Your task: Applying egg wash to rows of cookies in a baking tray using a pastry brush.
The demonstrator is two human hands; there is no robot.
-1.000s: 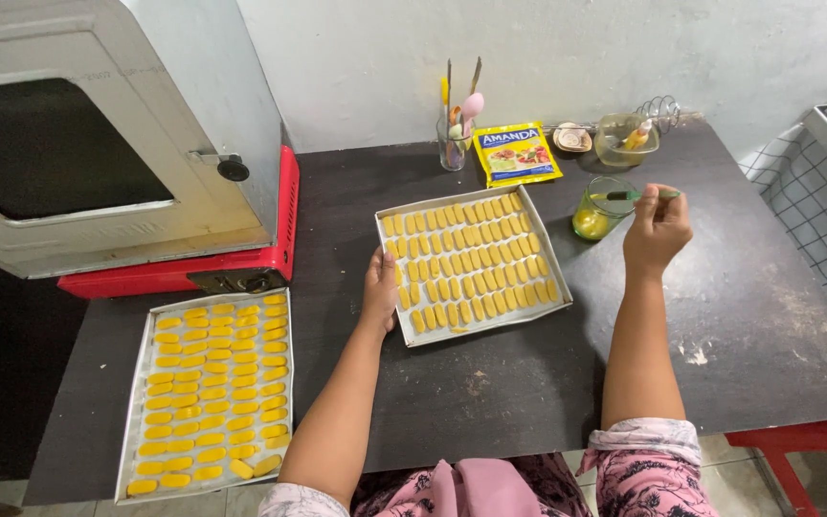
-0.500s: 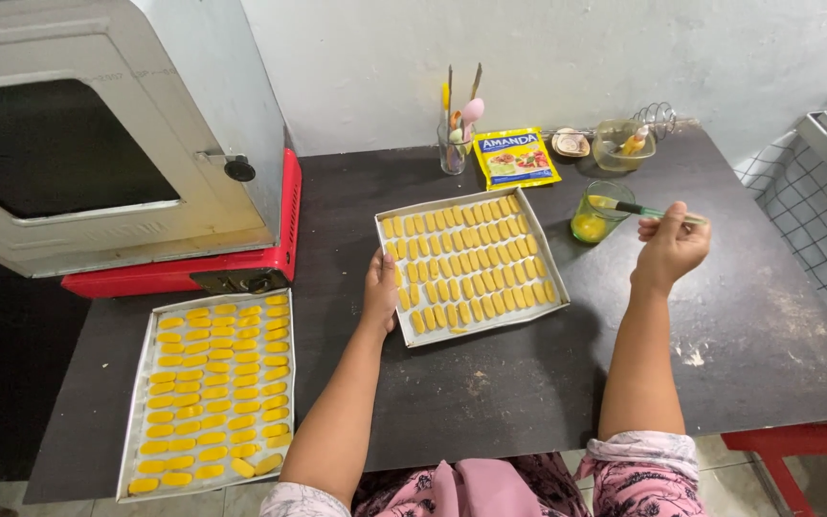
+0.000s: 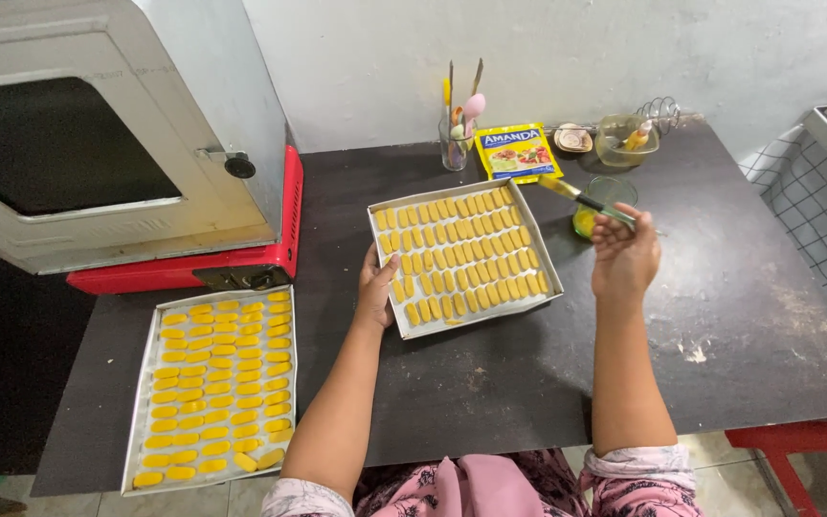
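left hand (image 3: 376, 292) grips the light, stiff baking tray (image 3: 404, 325) at its 9 o'clock rim; right hand (image 3: 624, 257) pinches the slim pastry brush (image 3: 581, 199), likely slippery.

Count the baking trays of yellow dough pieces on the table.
2. One tray sits mid-table, its edge held by the left hand; the other tray lies at the table's front-left corner. None appears hidden.
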